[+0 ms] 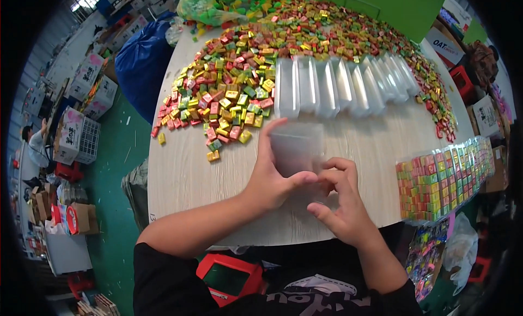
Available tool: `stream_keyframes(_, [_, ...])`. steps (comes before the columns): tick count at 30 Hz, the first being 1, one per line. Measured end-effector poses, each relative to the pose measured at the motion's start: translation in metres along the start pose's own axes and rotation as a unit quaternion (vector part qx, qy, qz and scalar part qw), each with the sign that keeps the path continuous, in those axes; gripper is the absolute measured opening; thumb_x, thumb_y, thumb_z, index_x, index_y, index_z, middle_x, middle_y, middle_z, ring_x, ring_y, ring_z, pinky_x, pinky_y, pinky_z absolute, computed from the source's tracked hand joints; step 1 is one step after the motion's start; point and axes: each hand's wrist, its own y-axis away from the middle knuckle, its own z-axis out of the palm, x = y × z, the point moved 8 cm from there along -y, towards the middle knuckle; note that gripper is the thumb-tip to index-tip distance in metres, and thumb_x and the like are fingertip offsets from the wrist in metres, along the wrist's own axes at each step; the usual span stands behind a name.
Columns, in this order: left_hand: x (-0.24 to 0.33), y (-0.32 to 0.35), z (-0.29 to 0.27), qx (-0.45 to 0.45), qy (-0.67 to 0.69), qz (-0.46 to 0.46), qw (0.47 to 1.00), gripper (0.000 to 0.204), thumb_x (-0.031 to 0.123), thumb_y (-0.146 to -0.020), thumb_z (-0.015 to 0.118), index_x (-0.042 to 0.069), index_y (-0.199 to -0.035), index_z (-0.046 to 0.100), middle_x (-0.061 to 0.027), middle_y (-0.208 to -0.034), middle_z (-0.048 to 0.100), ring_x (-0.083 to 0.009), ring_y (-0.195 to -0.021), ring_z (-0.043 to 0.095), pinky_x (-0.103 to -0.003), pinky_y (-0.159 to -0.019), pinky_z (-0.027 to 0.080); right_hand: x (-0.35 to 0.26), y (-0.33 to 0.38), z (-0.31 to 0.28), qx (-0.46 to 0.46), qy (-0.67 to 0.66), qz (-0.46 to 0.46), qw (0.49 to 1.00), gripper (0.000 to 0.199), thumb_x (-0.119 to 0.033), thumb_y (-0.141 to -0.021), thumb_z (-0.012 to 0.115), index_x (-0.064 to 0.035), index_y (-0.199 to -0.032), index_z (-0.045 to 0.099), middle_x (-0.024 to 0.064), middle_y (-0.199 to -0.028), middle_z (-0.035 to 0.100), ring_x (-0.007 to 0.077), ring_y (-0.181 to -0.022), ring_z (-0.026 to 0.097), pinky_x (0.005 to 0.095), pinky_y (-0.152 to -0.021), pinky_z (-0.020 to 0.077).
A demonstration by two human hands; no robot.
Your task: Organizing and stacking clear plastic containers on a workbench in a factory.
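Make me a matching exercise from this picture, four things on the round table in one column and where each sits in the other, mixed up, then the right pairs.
Things:
1. clear empty plastic box
2. row of clear plastic trays
3. loose pile of small coloured wrapped blocks
4. filled clear boxes of coloured blocks

Places:
A. far half of the pale wooden table, spreading left
B. table's right edge
C. between left hand and right hand
D. middle of the table, beyond the hands

Pairs: 1-C, 2-D, 3-A, 4-B

A round wooden table [381, 147] is seen; on it are spread small coloured candies [229, 92], a row of clear boxes [340, 87] and filled boxes [441, 177].
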Motion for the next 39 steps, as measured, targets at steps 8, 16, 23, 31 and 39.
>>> stream_keyframes(8, [-0.003, 0.003, 0.004, -0.019, 0.026, -0.051, 0.998, 0.1, 0.029, -0.068, 0.084, 0.01, -0.14, 0.017, -0.012, -0.118, 0.046, -0.0207, -0.106, 0.051, -0.034, -0.091, 0.044, 0.011, 0.004, -0.004, 0.003, -0.048, -0.008, 0.999, 0.033, -0.015, -0.081, 0.064, -0.0041, -0.11, 0.054, 0.0128, -0.109, 0.046, 0.0194, -0.083, 0.049, 0.0288, -0.073, 0.0439])
stream_keyframes(16, [-0.01, -0.006, -0.03, 0.086, 0.028, -0.04, 0.995, 0.097, 0.04, -0.07, 0.08, 0.009, -0.139, 0.019, -0.0117, -0.122, 0.044, -0.0213, -0.107, 0.05, -0.037, -0.09, 0.045, 0.01, 0.007, -0.039, 0.021, 0.38, 0.043, 0.924, 0.033, -0.013, -0.077, 0.065, -0.0029, -0.108, 0.058, 0.0138, -0.108, 0.051, 0.0272, -0.09, 0.052, 0.0372, -0.079, 0.0434])
stream_keyframes(23, [-0.004, 0.015, 0.002, 0.057, 0.03, -0.035, 0.997, 0.107, 0.036, -0.066, 0.085, 0.008, -0.141, 0.013, -0.0109, -0.125, 0.043, -0.0218, -0.112, 0.048, -0.036, -0.095, 0.042, -0.024, -0.002, -0.016, -0.005, 0.226, -0.057, 0.972, 0.051, -0.036, -0.076, 0.071, -0.0086, -0.115, 0.052, 0.0146, -0.111, 0.05, 0.0315, -0.096, 0.053, 0.0406, -0.08, 0.0437])
stream_keyframes(31, [0.0, 0.015, 0.008, 0.019, 0.04, -0.048, 0.998, 0.115, 0.033, -0.061, 0.088, 0.01, -0.142, 0.01, -0.0113, -0.125, 0.042, -0.0216, -0.114, 0.047, -0.035, -0.094, 0.042, -0.01, -0.006, -0.008, -0.011, 0.018, -0.05, 0.999, 0.045, -0.021, -0.075, 0.074, -0.0058, -0.111, 0.051, 0.0159, -0.107, 0.05, 0.0326, -0.088, 0.057, 0.0367, -0.075, 0.0487])
stream_keyframes(39, [-0.002, 0.014, 0.002, 0.02, 0.018, -0.047, 0.999, 0.112, 0.032, -0.063, 0.087, 0.009, -0.142, 0.011, -0.0117, -0.122, 0.044, -0.0203, -0.106, 0.052, -0.033, -0.09, 0.045, -0.002, -0.001, -0.017, 0.032, -0.002, -0.053, 0.998, 0.034, -0.015, -0.079, 0.068, -0.0016, -0.106, 0.053, 0.0171, -0.106, 0.053, 0.0339, -0.088, 0.058, 0.0362, -0.074, 0.0493])
